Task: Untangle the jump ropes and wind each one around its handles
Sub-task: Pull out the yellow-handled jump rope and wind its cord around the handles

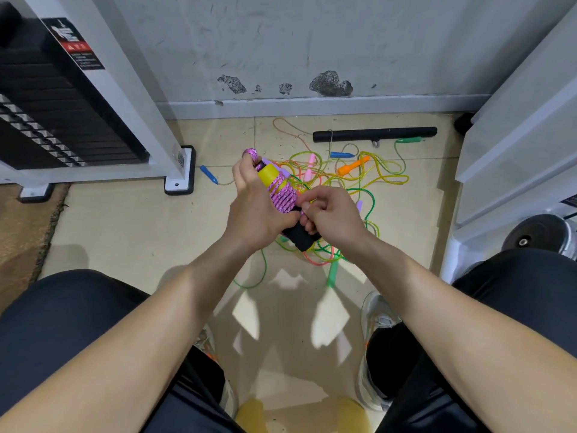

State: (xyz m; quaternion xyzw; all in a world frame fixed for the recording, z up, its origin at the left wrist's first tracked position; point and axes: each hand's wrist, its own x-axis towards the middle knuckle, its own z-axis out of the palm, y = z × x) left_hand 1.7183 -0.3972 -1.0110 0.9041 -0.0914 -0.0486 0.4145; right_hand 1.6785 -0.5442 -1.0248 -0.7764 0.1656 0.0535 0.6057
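A weight machine (pixel 62 114) with a white frame stands at the left and a white panel (pixel 515 135) at the right, hemming in a strip of tiled floor (pixel 125 229) that ends at a scuffed wall. A long black bar (pixel 374 134) lies along the foot of the wall. In front of it a tangle of thin ropes (pixel 359 179) in yellow, green and pink sprawls on the floor, partly hidden by both hands. An orange handle (pixel 352 165) and a blue handle (pixel 208 174) lie among and beside it.

Above the tangle, the left hand (pixel 253 210) grips the black handles (pixel 301 235), its fingers wrapped round them. The pink rope (pixel 282 195) is coiled tightly round the handles below a yellow collar (pixel 270 175). The right hand (pixel 334 214) has its fingers curled, pinching the pink rope at the coil's lower end.
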